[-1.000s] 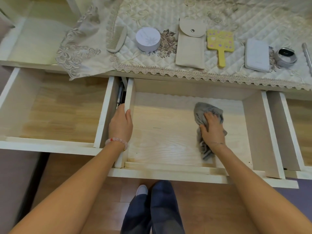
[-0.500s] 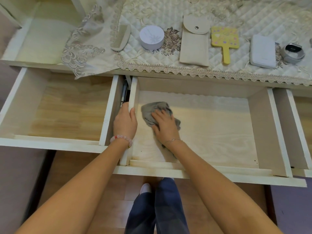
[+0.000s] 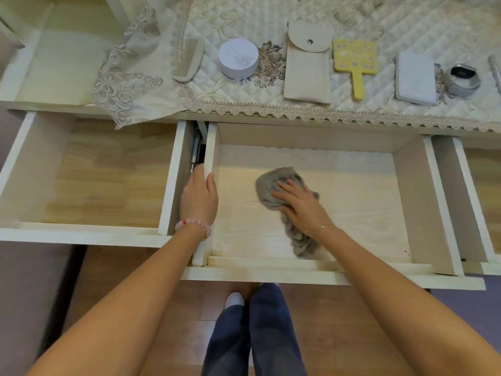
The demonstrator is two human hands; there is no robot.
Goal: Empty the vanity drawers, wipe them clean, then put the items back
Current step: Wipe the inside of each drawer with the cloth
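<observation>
Step in hand: wiping the floor of the middle drawer (image 3: 412, 202).
Left hand: the left hand (image 3: 199, 198) grasps the 9 o'clock side wall of the middle drawer, thumb inside and fingers outside.
Right hand: the right hand (image 3: 301, 204) lies flat with fingers spread. It presses the grey cloth (image 3: 271, 183) onto the drawer floor, just toward 9 o'clock of the floor's centre. The cloth's tail trails toward 6 o'clock.
Done: the left drawer (image 3: 168, 185) at 9 o'clock and the middle drawer are pulled out and show bare floors. The right drawer (image 3: 458, 196) at 3 o'clock is cut by the frame edge, so its contents cannot be told.
Removed items: at 12 o'clock, in a row on the quilted cover (image 3: 271, 17), lie the comb (image 3: 187, 61), round box (image 3: 238, 58), pouch (image 3: 307, 69), hand mirror (image 3: 355, 58), white case (image 3: 414, 78) and tin (image 3: 462, 80).
Left to do: judged about mid-task. This wipe has to be finished and all the items returned. Whether the other drawers are wiped cannot be told.
Markings: no brand or legible writing. The round box lid has a faint plant motif and the hand mirror has coloured spots.
</observation>
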